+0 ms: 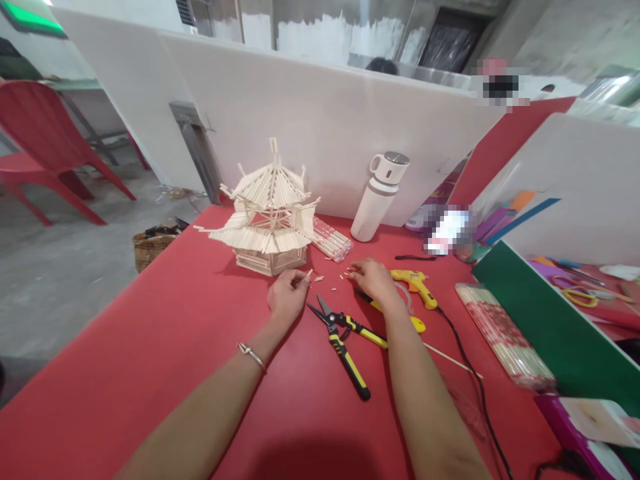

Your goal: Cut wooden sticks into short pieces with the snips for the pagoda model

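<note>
My left hand pinches a short cut piece of wooden stick in front of a pagoda model built of pale sticks. Opposite it, my right hand has its fingers bent together low over the table, by several loose stick bits. Whether a bit is between those fingertips is too small to make out. Between my forearms lie shears with black and yellow handles, their blades apart. A yellow glue gun rests just right of my right hand.
Behind stand a white bottle and a pack of sticks. Another stick pack lies at right by a green board. The glue gun's black cord crosses the red table. A white partition closes the back.
</note>
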`<state>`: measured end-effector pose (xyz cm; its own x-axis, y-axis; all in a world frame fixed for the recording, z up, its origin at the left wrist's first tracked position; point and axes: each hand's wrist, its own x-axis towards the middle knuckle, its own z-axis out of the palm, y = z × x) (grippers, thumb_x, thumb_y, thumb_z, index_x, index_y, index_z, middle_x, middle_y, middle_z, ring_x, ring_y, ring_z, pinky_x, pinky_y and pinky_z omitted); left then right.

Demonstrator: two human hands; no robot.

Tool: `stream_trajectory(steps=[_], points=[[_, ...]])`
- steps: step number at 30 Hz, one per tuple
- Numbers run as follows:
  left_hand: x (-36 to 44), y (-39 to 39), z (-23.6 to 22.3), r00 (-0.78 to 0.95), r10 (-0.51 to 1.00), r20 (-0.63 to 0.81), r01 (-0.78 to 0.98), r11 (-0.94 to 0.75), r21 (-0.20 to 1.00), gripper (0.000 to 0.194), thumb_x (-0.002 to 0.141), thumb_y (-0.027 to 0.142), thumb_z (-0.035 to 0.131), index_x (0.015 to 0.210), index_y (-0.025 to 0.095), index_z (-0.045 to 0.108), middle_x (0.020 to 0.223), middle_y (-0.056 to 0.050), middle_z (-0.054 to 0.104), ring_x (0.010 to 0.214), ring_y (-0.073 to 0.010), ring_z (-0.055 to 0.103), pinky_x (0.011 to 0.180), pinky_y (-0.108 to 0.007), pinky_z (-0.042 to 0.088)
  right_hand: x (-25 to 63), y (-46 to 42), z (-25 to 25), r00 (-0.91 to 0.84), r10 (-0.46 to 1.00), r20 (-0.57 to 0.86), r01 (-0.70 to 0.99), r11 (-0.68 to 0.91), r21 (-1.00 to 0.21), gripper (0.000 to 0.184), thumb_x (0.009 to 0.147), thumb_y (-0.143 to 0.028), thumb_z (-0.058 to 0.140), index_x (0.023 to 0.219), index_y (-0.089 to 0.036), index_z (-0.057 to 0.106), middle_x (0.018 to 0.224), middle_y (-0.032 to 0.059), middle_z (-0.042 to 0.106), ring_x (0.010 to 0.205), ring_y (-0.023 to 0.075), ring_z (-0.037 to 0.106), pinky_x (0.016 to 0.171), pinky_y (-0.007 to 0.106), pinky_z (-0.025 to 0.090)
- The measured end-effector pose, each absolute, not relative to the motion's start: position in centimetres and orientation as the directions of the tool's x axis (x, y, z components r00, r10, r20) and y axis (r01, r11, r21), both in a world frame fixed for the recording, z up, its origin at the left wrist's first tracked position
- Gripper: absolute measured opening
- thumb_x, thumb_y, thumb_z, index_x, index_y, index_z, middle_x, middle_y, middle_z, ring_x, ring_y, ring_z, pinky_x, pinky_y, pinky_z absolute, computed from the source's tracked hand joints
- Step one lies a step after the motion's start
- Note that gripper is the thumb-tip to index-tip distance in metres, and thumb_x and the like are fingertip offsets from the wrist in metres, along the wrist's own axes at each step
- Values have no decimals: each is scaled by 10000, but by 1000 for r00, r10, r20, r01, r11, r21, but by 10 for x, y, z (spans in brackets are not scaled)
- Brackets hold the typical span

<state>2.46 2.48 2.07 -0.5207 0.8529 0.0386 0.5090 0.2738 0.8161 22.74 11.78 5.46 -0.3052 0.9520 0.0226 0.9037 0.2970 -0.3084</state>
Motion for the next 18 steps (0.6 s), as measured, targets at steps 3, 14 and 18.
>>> stream_trajectory(steps=[3, 14, 18], points=[[25, 25, 20, -515, 856, 47, 521, 268, 811, 154, 834, 376, 631, 845, 245, 712, 880, 6, 732, 791, -163, 626, 703, -271, 415, 221, 116, 50, -287, 958, 16, 914, 279, -296, 260, 901, -347, 650, 1099, -204, 740, 1111, 114, 711, 1004, 232, 662, 805, 276, 440], [26, 25, 22, -523, 851, 45, 521, 277, 807, 143, 833, 368, 637, 834, 246, 712, 851, 3, 726, 772, -162, 622, 694, -267, 418, 214, 115, 38, -285, 956, 66, 906, 291, -308, 307, 915, -229, 612, 1213, -190, 674, 1144, 120, 644, 968, 215, 665, 852, 276, 447], [25, 25, 21, -528, 848, 44, 519, 281, 807, 141, 831, 364, 640, 835, 245, 714, 848, 4, 727, 764, -159, 622, 694, -264, 418, 215, 118, 36, -303, 952, 48, 903, 303, -305, 282, 922, -173, 568, 1171, -188, 700, 1115, 117, 663, 994, 211, 662, 872, 264, 442]])
